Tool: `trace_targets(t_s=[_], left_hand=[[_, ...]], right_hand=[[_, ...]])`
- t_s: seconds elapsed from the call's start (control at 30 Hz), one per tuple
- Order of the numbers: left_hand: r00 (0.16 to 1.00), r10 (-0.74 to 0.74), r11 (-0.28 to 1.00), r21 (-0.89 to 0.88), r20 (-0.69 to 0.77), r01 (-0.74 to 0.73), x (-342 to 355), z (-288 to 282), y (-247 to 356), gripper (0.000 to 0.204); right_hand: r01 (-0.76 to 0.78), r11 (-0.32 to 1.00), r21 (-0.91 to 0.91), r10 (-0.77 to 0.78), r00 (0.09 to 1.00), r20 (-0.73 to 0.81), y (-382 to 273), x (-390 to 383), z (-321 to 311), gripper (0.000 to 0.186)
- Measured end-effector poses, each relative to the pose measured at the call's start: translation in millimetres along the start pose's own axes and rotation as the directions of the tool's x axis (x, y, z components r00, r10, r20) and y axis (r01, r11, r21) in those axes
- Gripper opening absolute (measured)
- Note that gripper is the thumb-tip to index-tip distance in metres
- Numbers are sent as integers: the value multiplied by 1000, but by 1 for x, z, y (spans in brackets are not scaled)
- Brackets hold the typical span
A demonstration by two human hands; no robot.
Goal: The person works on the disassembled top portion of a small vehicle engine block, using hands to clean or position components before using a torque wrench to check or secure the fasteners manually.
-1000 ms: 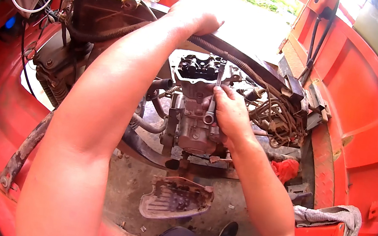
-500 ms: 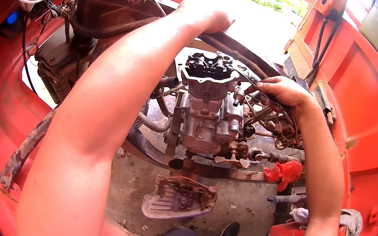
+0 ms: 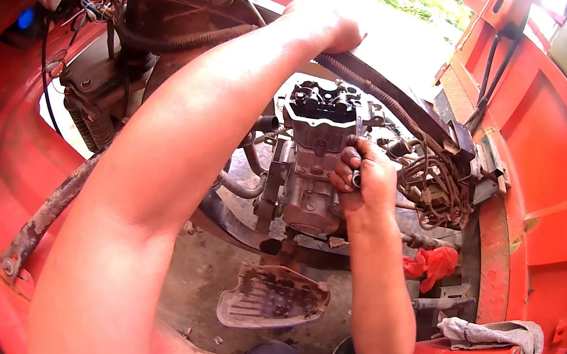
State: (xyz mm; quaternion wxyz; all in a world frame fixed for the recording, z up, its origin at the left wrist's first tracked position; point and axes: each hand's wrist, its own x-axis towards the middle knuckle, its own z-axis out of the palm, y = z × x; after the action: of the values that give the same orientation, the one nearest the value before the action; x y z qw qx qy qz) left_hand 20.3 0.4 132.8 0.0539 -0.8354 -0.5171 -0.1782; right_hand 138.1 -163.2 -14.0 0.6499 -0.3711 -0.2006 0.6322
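A grimy grey engine (image 3: 309,173) with its top cover off sits in the open middle of a red vehicle body (image 3: 551,212). My left hand (image 3: 321,28) reaches far up and grips the dark frame bar (image 3: 408,97) above the engine. My right hand (image 3: 362,177) is closed around a small metal socket-like tool pressed against the engine's right side. A tangle of brown wires (image 3: 441,180) hangs just right of that hand.
A detached metal cover (image 3: 275,298) lies on the dirt floor below the engine. A red rag (image 3: 433,261) sits lower right, and a grey cloth (image 3: 491,337) drapes over the red panel edge. Hoses and cables (image 3: 103,24) crowd the upper left.
My right hand came back from the wire tangle at the right to the engine's side, now holding a small metal tool. My left hand kept its grip on the frame.
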Motion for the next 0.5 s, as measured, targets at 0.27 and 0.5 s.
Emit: trace_targets(t_s=[0.27,0.5], left_hand=[[995,99,986,134,21,-101,-14,-19,2,46],[999,23,997,69,44,-26,-4,-7,-6,47]], right_hand=[[72,866,-496,-90,996,-13,-10,-5,2,28],[92,856,-510,-58,995,83,-43,-14,8,20]])
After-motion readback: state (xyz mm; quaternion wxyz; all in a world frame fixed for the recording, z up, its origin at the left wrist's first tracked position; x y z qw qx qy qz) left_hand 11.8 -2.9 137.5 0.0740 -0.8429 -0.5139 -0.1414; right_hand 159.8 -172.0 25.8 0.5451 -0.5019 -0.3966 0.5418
